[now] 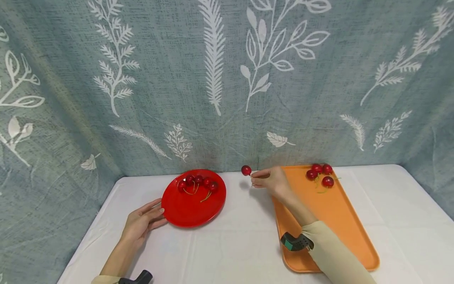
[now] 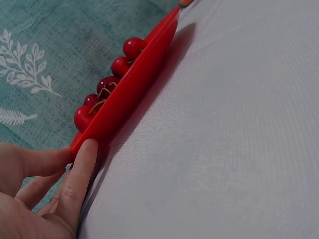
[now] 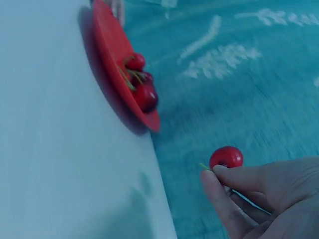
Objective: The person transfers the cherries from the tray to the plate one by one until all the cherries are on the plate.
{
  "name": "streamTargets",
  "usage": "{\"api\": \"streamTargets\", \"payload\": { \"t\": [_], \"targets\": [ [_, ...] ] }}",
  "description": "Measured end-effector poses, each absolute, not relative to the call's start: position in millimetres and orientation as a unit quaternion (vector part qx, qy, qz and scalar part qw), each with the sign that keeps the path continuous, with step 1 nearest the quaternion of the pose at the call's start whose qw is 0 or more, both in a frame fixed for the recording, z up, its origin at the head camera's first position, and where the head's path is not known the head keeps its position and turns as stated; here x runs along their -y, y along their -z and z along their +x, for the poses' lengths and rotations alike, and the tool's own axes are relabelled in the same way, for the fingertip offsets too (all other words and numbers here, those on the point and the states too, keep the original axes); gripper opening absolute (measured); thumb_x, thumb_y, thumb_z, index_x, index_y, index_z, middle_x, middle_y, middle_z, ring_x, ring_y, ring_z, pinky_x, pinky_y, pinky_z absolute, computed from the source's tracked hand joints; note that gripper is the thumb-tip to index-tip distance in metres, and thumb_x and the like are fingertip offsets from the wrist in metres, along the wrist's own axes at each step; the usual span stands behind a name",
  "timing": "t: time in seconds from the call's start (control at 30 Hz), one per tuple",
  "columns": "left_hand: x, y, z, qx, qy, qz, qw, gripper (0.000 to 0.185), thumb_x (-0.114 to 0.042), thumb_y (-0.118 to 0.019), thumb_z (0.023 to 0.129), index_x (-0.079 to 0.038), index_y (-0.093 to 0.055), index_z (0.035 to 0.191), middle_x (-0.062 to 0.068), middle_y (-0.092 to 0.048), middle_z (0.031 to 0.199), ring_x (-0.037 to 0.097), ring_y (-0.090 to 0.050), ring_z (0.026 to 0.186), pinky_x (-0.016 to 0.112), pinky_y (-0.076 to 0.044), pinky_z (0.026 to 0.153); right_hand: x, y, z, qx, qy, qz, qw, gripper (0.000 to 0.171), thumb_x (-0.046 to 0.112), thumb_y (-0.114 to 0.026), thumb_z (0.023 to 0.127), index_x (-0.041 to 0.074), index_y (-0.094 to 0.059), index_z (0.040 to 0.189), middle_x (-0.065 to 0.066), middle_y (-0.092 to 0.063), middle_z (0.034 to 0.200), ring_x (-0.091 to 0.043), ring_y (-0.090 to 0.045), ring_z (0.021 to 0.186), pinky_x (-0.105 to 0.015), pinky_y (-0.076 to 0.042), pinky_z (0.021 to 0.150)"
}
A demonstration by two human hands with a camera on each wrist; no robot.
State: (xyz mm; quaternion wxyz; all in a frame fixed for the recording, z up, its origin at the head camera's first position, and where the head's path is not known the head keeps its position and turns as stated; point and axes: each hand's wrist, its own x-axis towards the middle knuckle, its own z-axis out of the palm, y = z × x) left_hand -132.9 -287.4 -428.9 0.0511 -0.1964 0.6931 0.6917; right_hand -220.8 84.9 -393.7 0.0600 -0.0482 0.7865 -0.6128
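Red plate [image 1: 193,205] already has five cherries [image 1: 198,183] sitting on its far side, so the move is more than half done by my count. Right hand [image 1: 271,180] pinches one cherry [image 1: 246,170] by its stem, held up in the air between plate and orange tray [image 1: 330,221] (closer to the tray edge). Left hand [image 1: 142,223] rests with straight fingers against the plate's near rim, holding nothing. Three more cherries on the tray [image 1: 320,174] wait at its far end.
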Motion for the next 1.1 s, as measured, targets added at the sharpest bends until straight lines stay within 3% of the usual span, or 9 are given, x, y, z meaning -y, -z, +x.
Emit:
{"api": "streamTargets", "payload": {
  "t": [0.17, 0.4, 0.7, 1.1],
  "targets": [
    [289, 429, -133, -0.693, -0.691, -0.200, 0.051, 0.057, -0.009, -0.058, 0.098, 0.001, -0.035, 0.149, 0.003, -0.066, 0.114, 0.012, -0.072, 0.087, 0.031, -0.058, 0.081, -56, 395, -218, -0.781, 0.615, -0.087, 0.066, 0.016, -0.007, -0.071, 0.084, -0.014, -0.071, 0.098, -0.023, -0.072, 0.092, -0.024, -0.073, 0.074, -0.037, -0.061, 0.072],
    [289, 428, -131, -0.683, -0.703, -0.189, 0.052, 0.057, -0.005, -0.057, 0.097, 0.006, -0.033, 0.148, -0.001, -0.067, 0.102, 0.012, -0.072, 0.085, 0.031, -0.058, 0.080, -25, 401, -212, -0.805, 0.578, -0.122, 0.052, 0.010, -0.005, -0.075, 0.080, -0.006, -0.076, 0.090, -0.016, -0.074, 0.084, -0.022, -0.073, 0.070, -0.027, -0.060, 0.062],
    [287, 425, -131, -0.690, -0.699, -0.183, 0.050, 0.056, -0.006, -0.056, 0.098, 0.005, -0.034, 0.148, 0.000, -0.067, 0.106, 0.013, -0.072, 0.085, 0.030, -0.058, 0.080, 1, 410, -203, -0.777, 0.606, -0.156, 0.071, 0.009, -0.005, -0.074, 0.082, -0.010, -0.074, 0.089, -0.018, -0.073, 0.081, -0.024, -0.072, 0.067, -0.026, -0.060, 0.062],
    [287, 427, -130, -0.683, -0.704, -0.187, 0.049, 0.057, -0.006, -0.057, 0.098, 0.004, -0.035, 0.149, 0.000, -0.068, 0.111, 0.014, -0.072, 0.086, 0.031, -0.059, 0.080, 28, 415, -198, -0.836, 0.523, -0.166, -0.003, 0.005, -0.004, -0.076, 0.080, -0.005, -0.077, 0.085, -0.010, -0.073, 0.076, -0.008, -0.062, 0.058, -0.014, -0.048, 0.049]
  ]
}}
